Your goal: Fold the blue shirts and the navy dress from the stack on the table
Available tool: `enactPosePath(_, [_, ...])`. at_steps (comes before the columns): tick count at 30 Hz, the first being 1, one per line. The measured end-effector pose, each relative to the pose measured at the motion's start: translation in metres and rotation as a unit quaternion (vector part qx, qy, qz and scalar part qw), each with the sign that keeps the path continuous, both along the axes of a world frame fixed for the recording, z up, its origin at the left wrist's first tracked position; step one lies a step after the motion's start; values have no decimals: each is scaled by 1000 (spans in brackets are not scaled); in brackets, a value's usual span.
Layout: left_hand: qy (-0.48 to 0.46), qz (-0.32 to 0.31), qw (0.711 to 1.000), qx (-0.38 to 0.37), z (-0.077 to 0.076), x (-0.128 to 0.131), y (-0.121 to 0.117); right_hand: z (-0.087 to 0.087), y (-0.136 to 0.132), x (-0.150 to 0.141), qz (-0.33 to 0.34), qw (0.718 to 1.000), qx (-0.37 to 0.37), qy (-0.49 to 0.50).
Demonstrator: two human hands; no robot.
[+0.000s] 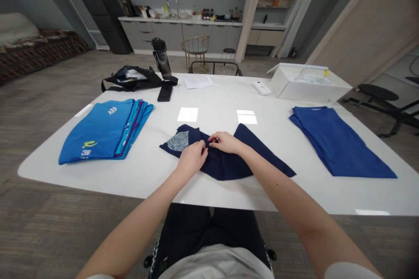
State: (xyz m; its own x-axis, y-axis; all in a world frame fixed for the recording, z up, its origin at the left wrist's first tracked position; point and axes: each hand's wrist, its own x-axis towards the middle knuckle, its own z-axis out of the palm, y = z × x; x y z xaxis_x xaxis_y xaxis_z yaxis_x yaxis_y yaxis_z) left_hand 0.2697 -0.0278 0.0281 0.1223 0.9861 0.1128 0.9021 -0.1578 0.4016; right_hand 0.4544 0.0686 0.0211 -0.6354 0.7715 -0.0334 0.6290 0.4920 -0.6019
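Observation:
A dark navy garment (235,161) with a pale patterned patch (178,141) lies crumpled on the white table (209,192) right in front of me. My left hand (192,158) is closed, pinching the navy cloth near its middle. My right hand (224,141) is closed too, gripping a fold of the same garment just beside the left hand.
A stack of bright blue folded shirts (103,133) lies at the left, a royal blue folded stack (337,144) at the right. Further back are a black bag (134,79), a dark bottle (161,56), a phone (164,93), a paper sheet (198,81), a white remote (262,88) and an open white box (307,83).

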Motion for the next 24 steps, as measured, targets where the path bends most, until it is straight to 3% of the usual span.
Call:
enactPosePath(3, [-147,80,985,29,-1,-29,-8,-2,-2,-13,29,998,8,-54])
enactPosePath(6, [-265,140,954,10,-9,-45,-10,-2,-14,-23,22,991,53,-121])
enactPosePath(9, [-355,137,925,7,-16,-46,-1,1,-21,-25,9,983,71,-167])
enactPosePath(11, [-398,130,908,29,-15,-46,7,5,-18,-16,-36,980,75,-180])
enactPosePath(14, [-423,130,894,73,-8,-52,18,12,-4,19,-157,969,69,-178])
enactPosePath(17, [-405,138,898,103,-3,-68,22,21,10,73,-242,956,54,-155])
enactPosePath(20, [-397,146,900,104,-11,-85,23,29,12,123,-240,959,-17,-152])
enactPosePath(22, [-377,151,913,48,-21,-93,23,32,8,141,-218,958,-82,-167])
enactPosePath(24, [-316,158,935,-33,-29,-96,22,35,3,145,-238,954,-88,-161])
